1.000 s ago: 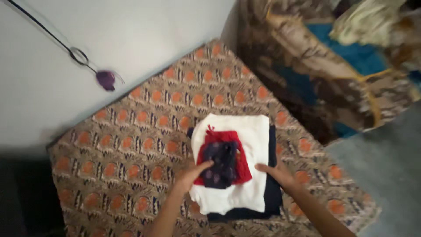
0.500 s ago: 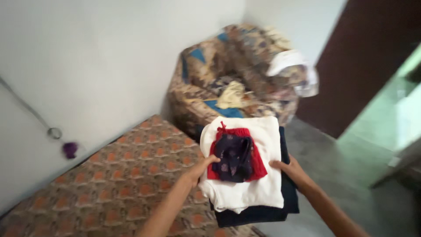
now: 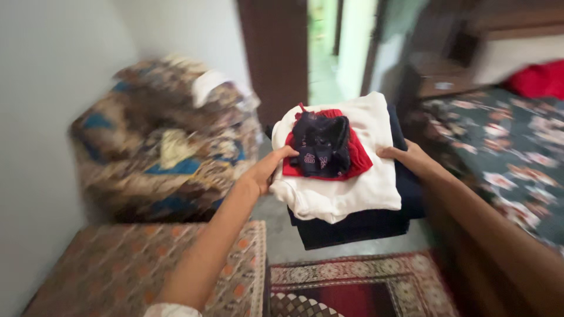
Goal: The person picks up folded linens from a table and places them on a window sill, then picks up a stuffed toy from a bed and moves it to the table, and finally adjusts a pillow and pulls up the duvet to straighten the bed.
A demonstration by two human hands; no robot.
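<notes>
Carrying folded clothes stack (image 3: 346, 176) in mid-air, off the patterned mattress (image 3: 135, 270), left hand (image 3: 267, 170) and right hand (image 3: 411, 158) both clamping its sides; folding apparently done, putting away pending.

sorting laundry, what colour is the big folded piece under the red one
White, seen best in the head view, held in the stack by the left hand and right hand.

Dim room, motion-blurred edges, bright doorway (image 3: 329, 47)
</notes>
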